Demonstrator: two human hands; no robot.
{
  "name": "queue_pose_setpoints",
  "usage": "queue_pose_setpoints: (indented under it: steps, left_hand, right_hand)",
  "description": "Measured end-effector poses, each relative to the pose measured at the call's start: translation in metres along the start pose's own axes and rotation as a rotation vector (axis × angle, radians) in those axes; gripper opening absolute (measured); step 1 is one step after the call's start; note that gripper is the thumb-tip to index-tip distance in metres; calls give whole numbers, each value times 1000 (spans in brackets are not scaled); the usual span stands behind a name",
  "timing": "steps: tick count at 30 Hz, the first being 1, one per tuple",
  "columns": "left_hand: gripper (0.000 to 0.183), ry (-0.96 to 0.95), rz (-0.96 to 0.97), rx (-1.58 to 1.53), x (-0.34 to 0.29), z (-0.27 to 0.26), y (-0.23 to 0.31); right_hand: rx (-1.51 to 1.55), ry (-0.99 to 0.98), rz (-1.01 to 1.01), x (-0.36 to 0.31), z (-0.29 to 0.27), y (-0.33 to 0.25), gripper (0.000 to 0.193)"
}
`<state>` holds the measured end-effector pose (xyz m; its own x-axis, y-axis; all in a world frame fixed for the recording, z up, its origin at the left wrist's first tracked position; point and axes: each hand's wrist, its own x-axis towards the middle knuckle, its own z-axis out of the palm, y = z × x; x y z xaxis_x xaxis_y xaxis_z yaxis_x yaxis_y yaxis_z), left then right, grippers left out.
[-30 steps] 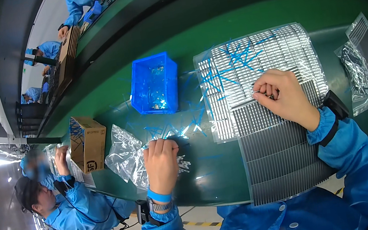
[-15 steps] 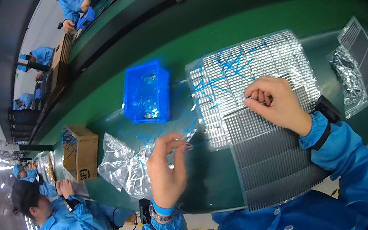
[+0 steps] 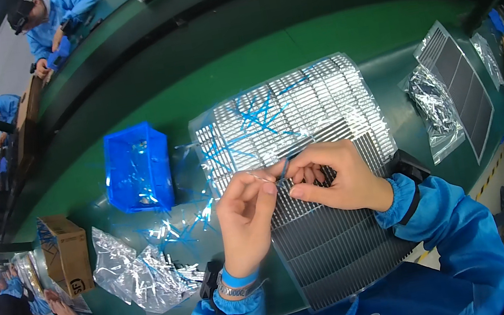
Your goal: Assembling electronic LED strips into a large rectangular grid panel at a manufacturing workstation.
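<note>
Both hands meet above the sheet of strips, fingertips almost touching. My left hand is closed in a pinch on a small thin silvery piece. From the other side my right hand pinches a short dark strip, its other fingers curled under. Beneath them lies a large sheet with rows of silvery strips on its far part. Its near part is a black slotted panel. Loose thin blue strips are scattered over the silvery rows. What exactly joins the two pieces is hidden by the fingers.
A blue bin with small bits stands at the left. Near it are a clear bag of silvery pieces and a cardboard box. Another bag and a dark panel lie right. Co-workers sit around.
My hands have come together; the right one has left the sheet with a dark strip, and the left has moved toward it. The whole view has shifted.
</note>
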<state>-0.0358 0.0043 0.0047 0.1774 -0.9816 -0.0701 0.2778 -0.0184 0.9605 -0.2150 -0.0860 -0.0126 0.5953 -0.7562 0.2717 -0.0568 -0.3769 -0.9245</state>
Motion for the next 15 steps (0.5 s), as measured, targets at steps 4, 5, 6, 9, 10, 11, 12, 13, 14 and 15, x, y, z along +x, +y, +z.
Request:
queue_pose_setpoints:
  steps: [4, 5, 6, 9, 10, 11, 12, 13, 14, 15]
  left_hand:
    - [8, -6, 67, 11, -3, -1, -10]
    - [9, -7, 82, 31, -4, -2, -10]
    - [10, -23, 47, -14, -6, -2, -9]
    - [10, 3, 33, 54, -7, -5, -11]
    - [12, 8, 20, 82, -7, -7, -13]
    - [12, 12, 17, 73, -7, -8, -14]
    - [12, 0, 33, 137, -6, -7, -13]
    - [11, 6, 50, 211, -10, -9, -7]
    - [21, 47, 99, 261, -9, -6, -7]
    - [21, 49, 95, 254, -6, -3, -2]
  right_hand:
    - [2, -120, -29, 1, -1, 0, 14]
    - [-1, -131, -15, 0, 0, 1, 14]
    - [5, -120, -31, -1, 1, 1, 13]
    - [-19, -111, -60, -1, 2, 1, 10]
    - [-38, -76, -53, -2, 2, 2, 9]
    - [-57, -40, -48, -3, 2, 2, 8]
    - [-80, -34, -61, -3, 2, 2, 8]
    - [-69, -51, -64, -1, 5, -1, 8]
    - [-100, -68, -65, -1, 3, -2, 8]
    - [-131, -86, -67, -1, 2, -2, 9]
